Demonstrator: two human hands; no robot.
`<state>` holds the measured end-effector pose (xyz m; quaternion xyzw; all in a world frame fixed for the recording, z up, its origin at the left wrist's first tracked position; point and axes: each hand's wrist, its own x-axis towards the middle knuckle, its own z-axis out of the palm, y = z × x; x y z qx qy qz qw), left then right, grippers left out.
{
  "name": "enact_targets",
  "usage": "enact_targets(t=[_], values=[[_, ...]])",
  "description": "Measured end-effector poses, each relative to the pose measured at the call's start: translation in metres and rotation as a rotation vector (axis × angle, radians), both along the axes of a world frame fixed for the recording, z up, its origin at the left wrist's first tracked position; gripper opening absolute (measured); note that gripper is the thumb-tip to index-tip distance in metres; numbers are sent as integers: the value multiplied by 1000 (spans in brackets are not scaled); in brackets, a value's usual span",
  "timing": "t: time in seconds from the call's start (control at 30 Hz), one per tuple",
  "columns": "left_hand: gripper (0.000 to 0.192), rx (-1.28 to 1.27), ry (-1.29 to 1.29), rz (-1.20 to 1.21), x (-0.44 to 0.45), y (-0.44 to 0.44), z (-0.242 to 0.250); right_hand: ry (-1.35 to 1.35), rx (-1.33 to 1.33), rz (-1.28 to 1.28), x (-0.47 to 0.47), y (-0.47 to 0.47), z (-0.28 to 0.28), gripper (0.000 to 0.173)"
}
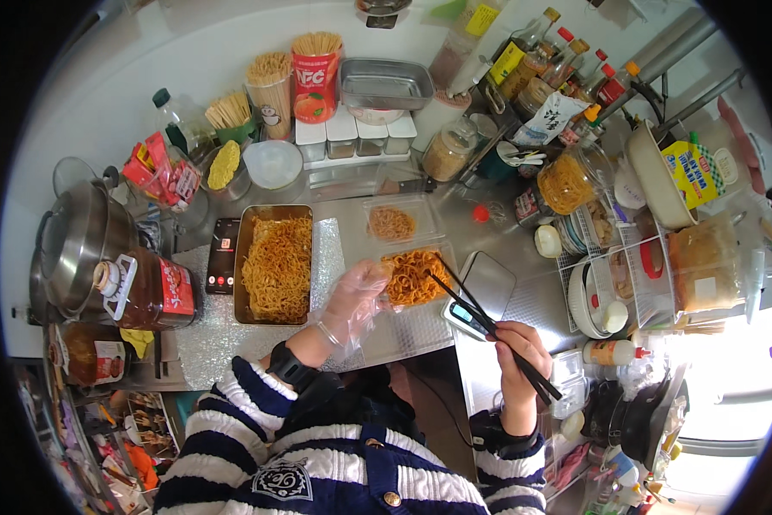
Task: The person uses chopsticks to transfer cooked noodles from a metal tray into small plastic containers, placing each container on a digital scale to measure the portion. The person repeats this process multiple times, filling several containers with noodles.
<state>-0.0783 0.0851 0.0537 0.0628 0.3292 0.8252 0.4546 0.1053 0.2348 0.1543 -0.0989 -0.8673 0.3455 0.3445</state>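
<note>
My left hand (355, 296), in a clear plastic glove, grips the left edge of a clear plastic container of sauced noodles (417, 277). My right hand (520, 364) holds a pair of long black chopsticks (482, 315), their tips over those noodles. Behind it sits a second clear container (391, 222) with a smaller portion of noodles. To the left, a rectangular metal tray (275, 264) is full of fried noodles. A digital kitchen scale (489, 283) lies right of the sauced noodles, partly behind the chopsticks.
A phone (222, 257) lies beside the tray on a silvery mat (199, 341). A cleaver (373, 187) rests behind the containers. Large sauce jugs (154, 290) and steel pots (90, 238) stand left; wire racks (637, 270), jars and bottles crowd the right.
</note>
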Motion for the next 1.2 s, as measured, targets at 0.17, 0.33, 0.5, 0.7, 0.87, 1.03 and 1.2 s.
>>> enact_targets(t=[0.17, 0.33, 0.5, 0.7, 0.87, 1.03, 1.2], values=[[13, -41, -8, 20, 0, -9, 9, 220, -545, -223, -13, -14, -27, 15], [12, -25, 15, 20, -5, -18, 4, 485, -1234, -222, -22, -7, -35, 17], [10, -11, 5, -36, -12, -24, -5, 582, -1407, -113, -18, -7, -17, 15], [11, 62, 38, -43, -11, -27, -8, 717, -1457, -31, -23, -9, 12, 17], [13, 109, 34, -20, -12, -27, -11, 745, -1492, 153, -25, -6, 36, 18], [13, 43, 3, -12, -10, -25, -17, 720, -1426, 219, -28, 2, 51, 18], [13, -34, -35, 4, -9, -24, -26, 740, -1381, 249, -31, 9, 65, 19]])
